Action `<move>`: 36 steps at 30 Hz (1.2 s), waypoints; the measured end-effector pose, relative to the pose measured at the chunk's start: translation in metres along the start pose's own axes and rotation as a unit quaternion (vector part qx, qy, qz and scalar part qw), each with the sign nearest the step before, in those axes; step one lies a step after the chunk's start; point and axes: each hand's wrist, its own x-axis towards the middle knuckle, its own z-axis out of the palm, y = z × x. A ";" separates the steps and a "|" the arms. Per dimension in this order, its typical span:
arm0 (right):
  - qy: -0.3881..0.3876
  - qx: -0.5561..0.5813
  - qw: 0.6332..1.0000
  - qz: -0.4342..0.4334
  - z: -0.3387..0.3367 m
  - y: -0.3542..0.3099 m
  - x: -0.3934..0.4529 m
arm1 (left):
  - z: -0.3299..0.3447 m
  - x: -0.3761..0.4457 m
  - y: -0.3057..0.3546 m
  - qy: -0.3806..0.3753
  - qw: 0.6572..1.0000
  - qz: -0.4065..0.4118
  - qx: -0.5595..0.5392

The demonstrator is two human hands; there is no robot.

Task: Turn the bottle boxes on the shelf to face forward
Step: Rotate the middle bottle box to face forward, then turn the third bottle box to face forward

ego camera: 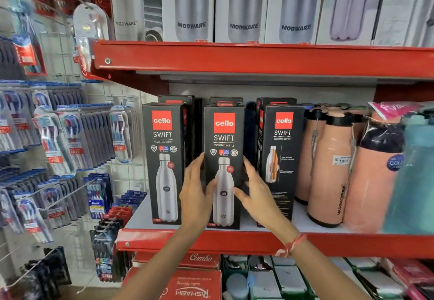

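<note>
Cardboard of the middle bottle box, standing at the shelf front edge, looks stiff, smooth and tall, probably tippy. Left hand and right hand clasp its side edges, thumbs across the front; low on the sides seems the steadiest hold.

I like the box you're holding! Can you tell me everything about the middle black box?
The middle black box is tall cardboard, standing upright on the red shelf, front facing out. It shows a red "cello" square, the word "SWIFT" and a silver bottle picture. The left hand and right hand touch its two sides. Matching boxes stand on either side.
</note>
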 end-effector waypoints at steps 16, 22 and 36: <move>0.264 -0.120 0.950 0.120 -0.003 0.053 -0.030 | 0.092 -0.021 0.047 -0.202 0.861 -0.281 -0.374; 0.252 -0.055 0.963 0.074 -0.011 0.078 -0.024 | 0.124 -0.010 0.043 -0.167 0.867 -0.265 -0.388; -0.007 0.159 0.987 -0.026 -0.126 0.090 -0.033 | 0.083 -0.019 0.062 -0.249 0.924 -0.085 -0.279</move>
